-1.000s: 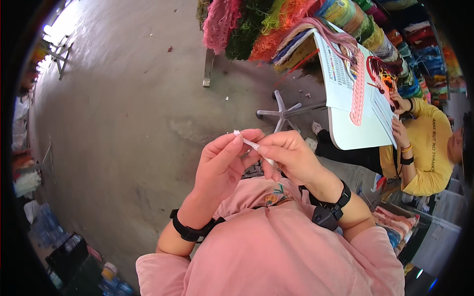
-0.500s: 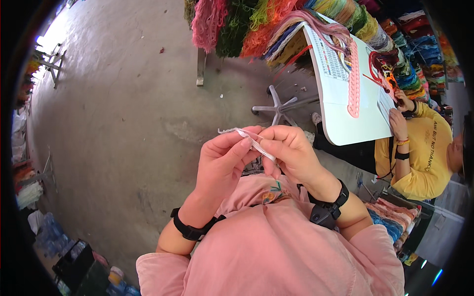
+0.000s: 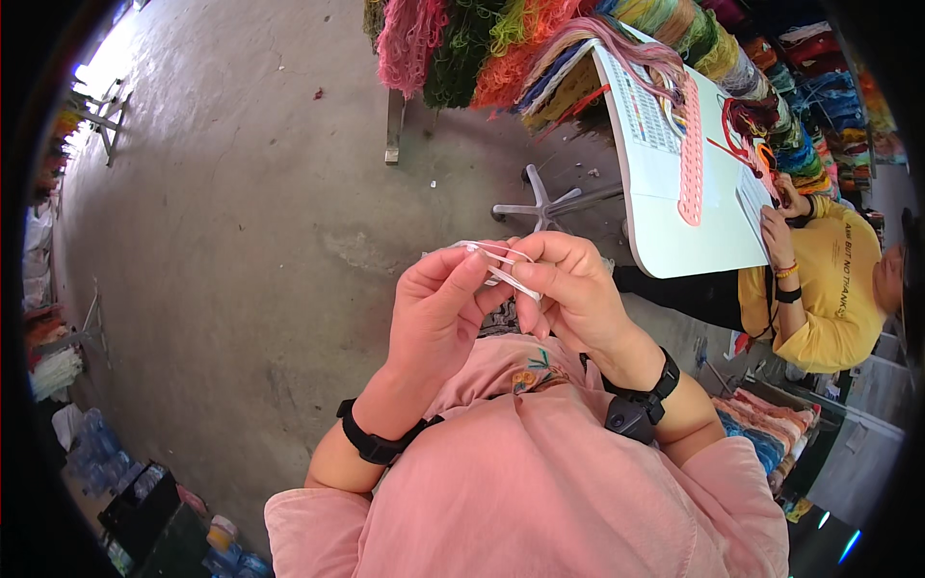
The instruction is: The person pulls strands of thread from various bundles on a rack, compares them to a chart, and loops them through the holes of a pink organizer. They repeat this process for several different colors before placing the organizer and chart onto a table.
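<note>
A small bundle of white thread (image 3: 499,275) stretches between my two hands in front of my chest. My left hand (image 3: 438,299) pinches one end of it between thumb and fingertips. My right hand (image 3: 568,294) is closed on the other end, its thumb against the forefinger. A thin strand bows up in a loop above the bundle, running from the left fingertips to the right ones. Parts of the bundle are hidden behind the fingers.
At the right stands a white table (image 3: 665,231) with a pink perforated strip (image 3: 690,154) and thread on it. A co-worker in a yellow top (image 3: 833,275) handles things at its edge. Colourful yarn skeins (image 3: 472,48) hang behind. A wheeled chair base (image 3: 540,202) stands on the floor.
A thin strand now loops up above the white bundle, and the loose end at my left fingertips is drawn in. Both hands have shifted slightly. The co-worker has moved a little.
</note>
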`<control>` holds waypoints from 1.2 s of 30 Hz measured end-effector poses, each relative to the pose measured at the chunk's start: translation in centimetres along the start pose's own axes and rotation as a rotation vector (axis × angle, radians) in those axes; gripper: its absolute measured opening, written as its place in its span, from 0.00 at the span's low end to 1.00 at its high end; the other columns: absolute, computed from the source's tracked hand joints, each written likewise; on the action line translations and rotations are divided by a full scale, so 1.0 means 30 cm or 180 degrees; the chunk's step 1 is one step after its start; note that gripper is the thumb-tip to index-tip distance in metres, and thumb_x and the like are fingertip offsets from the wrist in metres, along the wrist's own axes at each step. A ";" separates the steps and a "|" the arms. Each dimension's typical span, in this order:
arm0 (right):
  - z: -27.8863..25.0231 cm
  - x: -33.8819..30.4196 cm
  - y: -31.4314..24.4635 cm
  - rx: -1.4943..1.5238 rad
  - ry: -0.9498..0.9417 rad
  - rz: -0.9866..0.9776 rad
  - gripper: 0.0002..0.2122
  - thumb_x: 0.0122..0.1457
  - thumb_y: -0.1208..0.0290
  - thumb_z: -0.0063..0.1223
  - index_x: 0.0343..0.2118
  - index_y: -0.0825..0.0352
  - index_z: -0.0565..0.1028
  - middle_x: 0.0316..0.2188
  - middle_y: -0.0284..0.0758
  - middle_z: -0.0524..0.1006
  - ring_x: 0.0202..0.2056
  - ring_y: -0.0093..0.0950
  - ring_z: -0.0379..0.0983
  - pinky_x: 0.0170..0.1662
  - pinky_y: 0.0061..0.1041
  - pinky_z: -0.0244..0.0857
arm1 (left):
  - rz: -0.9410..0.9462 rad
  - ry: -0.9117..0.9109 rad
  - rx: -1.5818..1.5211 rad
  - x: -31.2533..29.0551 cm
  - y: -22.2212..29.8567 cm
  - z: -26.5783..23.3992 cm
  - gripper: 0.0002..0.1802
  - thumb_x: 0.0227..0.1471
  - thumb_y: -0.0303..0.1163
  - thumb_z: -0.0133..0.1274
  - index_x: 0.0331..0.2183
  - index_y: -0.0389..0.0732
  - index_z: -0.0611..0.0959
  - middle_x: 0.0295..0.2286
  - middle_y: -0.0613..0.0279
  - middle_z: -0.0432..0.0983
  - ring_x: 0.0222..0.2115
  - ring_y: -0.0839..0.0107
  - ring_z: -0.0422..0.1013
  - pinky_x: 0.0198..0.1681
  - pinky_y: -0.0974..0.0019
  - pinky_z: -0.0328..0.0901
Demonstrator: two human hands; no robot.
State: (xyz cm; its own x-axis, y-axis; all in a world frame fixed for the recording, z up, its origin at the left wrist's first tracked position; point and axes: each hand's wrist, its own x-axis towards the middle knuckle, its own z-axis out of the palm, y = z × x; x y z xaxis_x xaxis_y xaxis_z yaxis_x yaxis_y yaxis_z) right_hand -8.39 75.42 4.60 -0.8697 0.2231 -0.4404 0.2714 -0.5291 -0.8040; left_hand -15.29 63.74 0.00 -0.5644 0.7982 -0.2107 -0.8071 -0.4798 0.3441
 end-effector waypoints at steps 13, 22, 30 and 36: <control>0.002 -0.025 0.016 -0.0032 -0.0261 0.0006 0.09 0.51 0.71 0.43 0.31 0.71 0.68 0.16 0.30 0.69 0.15 0.13 0.63 0.15 0.09 0.54 | 0.0050 0.0060 0.0042 -0.034 -0.009 -0.014 0.08 0.48 0.25 0.42 0.30 0.33 0.74 0.32 0.54 0.70 0.33 0.70 0.67 0.37 0.66 0.65; -0.004 0.019 -0.166 -0.2564 -0.0552 -0.0364 0.07 0.47 0.72 0.46 0.19 0.70 0.71 0.12 0.21 0.63 0.15 0.09 0.54 0.16 0.11 0.46 | 0.0997 -0.0485 0.3410 -0.006 0.185 0.069 0.11 0.40 0.21 0.50 0.31 0.34 0.72 0.21 0.64 0.69 0.15 0.84 0.61 0.16 0.80 0.55; 0.033 0.002 -0.267 -0.2815 -0.0650 -0.0678 0.07 0.45 0.71 0.48 0.18 0.69 0.70 0.11 0.23 0.62 0.14 0.10 0.53 0.15 0.11 0.43 | 0.0130 -0.1202 0.4945 0.055 0.271 0.218 0.10 0.40 0.27 0.51 0.31 0.35 0.75 0.16 0.73 0.66 0.17 0.88 0.59 0.18 0.83 0.55; -0.058 -0.029 -0.236 -0.2373 -0.0467 -0.0894 0.06 0.46 0.72 0.48 0.23 0.71 0.72 0.13 0.26 0.67 0.14 0.11 0.57 0.16 0.09 0.50 | 0.0213 -0.1281 0.5202 0.061 0.338 0.266 0.08 0.42 0.31 0.50 0.22 0.36 0.77 0.13 0.74 0.64 0.14 0.88 0.56 0.15 0.82 0.50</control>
State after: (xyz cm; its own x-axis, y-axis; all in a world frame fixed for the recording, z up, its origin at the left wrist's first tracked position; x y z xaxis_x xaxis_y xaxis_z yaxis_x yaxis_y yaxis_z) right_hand -8.83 80.39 9.97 -0.9774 0.1294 -0.1671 0.1933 0.2273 -0.9545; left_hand -23.12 63.25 10.40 -0.3024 0.9531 -0.0156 0.3737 0.1336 0.9179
